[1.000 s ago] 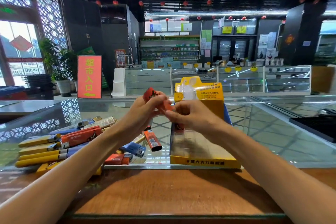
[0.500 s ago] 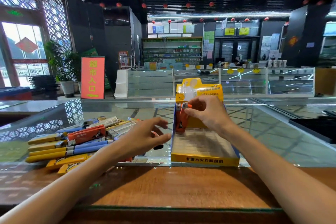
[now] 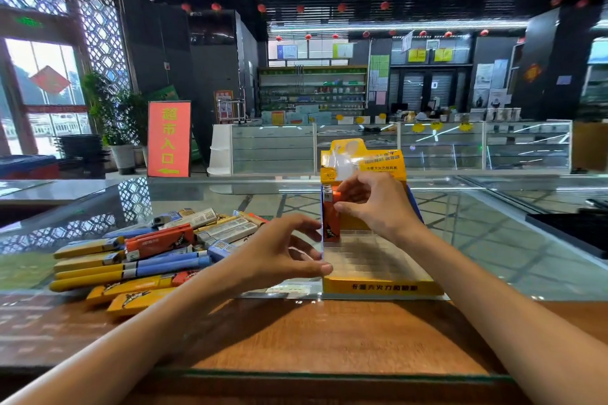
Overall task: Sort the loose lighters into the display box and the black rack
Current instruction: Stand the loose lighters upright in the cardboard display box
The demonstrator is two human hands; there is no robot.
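Right hand (image 3: 378,207) pinches orange lighter (image 3: 330,223) upright in display box (image 3: 381,288); left hand (image 3: 279,255) just beside.

- Counter (image 3: 296,339): glass top, with a wooden strip along the near edge.
- Box (image 3: 381,288): yellow, standing on the glass.
- Lighters (image 3: 148,256): loose pile left of the box.
- Rack (image 3: 572,230): black, well right of the box.
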